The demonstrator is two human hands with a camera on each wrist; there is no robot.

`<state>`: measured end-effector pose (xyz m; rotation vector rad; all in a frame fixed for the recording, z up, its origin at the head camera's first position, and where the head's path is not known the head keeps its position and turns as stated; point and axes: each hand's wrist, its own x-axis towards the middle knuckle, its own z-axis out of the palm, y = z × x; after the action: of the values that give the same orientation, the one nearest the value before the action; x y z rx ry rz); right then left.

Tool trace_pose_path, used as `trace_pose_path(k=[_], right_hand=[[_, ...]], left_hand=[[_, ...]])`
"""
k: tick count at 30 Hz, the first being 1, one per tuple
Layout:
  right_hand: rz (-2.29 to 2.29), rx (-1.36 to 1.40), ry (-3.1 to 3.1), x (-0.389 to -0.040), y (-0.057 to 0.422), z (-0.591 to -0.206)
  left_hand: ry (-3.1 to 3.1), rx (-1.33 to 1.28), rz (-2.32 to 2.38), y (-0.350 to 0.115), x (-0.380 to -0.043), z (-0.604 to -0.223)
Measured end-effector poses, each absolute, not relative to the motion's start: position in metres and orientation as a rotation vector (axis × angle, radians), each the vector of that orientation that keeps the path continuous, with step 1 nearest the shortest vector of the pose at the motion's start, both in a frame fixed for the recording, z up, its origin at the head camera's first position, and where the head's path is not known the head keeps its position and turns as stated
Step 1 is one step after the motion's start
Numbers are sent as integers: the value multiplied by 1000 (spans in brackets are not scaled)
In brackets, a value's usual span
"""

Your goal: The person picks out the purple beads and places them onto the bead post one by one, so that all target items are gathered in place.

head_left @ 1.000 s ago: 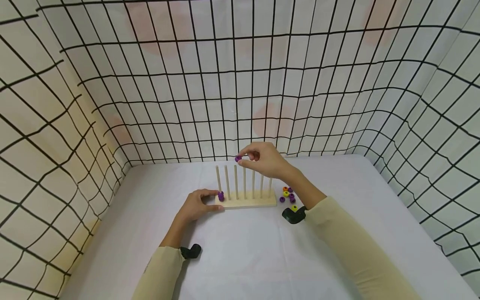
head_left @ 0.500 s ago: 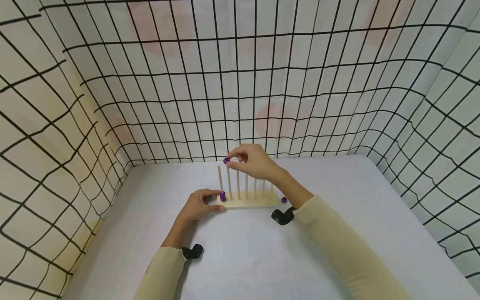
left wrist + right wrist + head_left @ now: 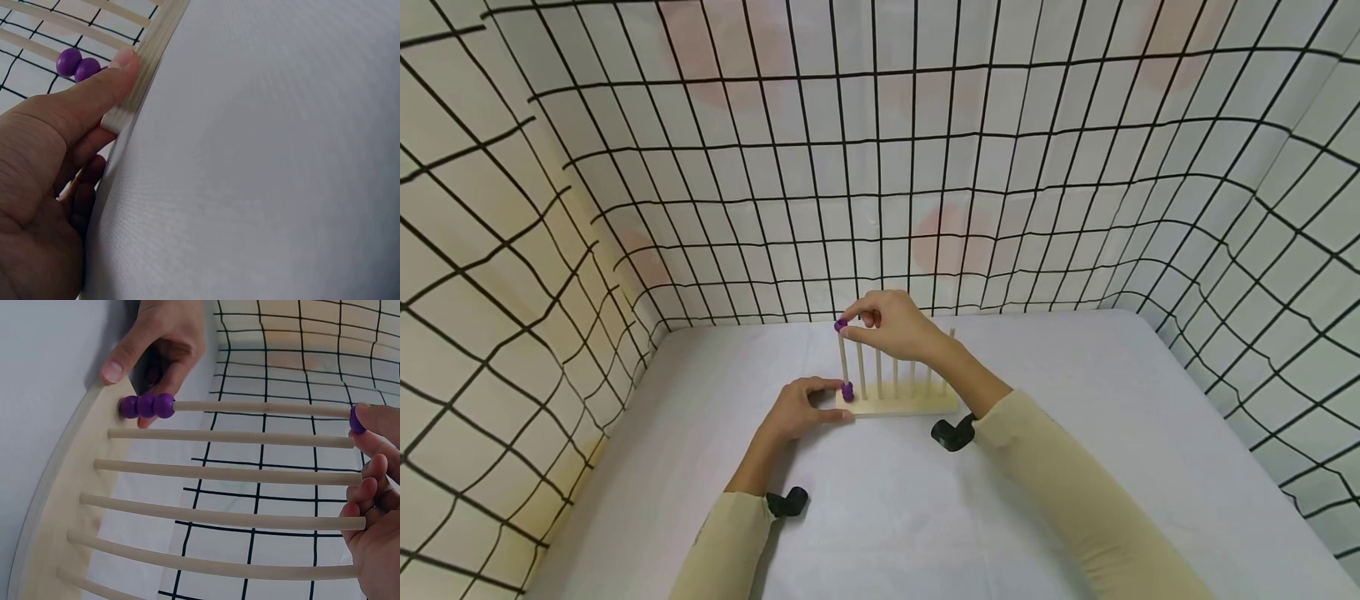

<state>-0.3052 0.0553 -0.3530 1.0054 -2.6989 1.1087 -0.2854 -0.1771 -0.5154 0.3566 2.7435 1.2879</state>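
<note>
We are seeing the right grip [image 3: 891, 327] pinching a purple bead [image 3: 357, 420] between thumb and index finger, at the very tip of the leftmost peg [image 3: 262, 408]; we are not managing to tell whether the peg is entering its hole; three purple beads [image 3: 146, 405] are sitting stacked at that peg's foot; the left grip [image 3: 793, 408] is clasping the wooden base [image 3: 898, 406] at its left end; other pegs [image 3: 219, 472] are standing in a row alongside; the base is resting on a white tabletop [image 3: 887, 508], a black-gridded wall [image 3: 895, 167] rising behind.
</note>
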Motion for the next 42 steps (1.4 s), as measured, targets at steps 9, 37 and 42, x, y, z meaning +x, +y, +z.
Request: trace_pose_path(k=[9, 37, 42], right_hand=[[1094, 1013, -2714, -306, 55, -354], [1101, 1007, -2707, -304, 63, -356], [1147, 992, -2707, -302, 71, -355]], left_hand=[[2742, 350, 1292, -177, -286, -514], [2738, 353, 1279, -177, -286, -514], [2740, 354, 1287, -177, -285, -514]])
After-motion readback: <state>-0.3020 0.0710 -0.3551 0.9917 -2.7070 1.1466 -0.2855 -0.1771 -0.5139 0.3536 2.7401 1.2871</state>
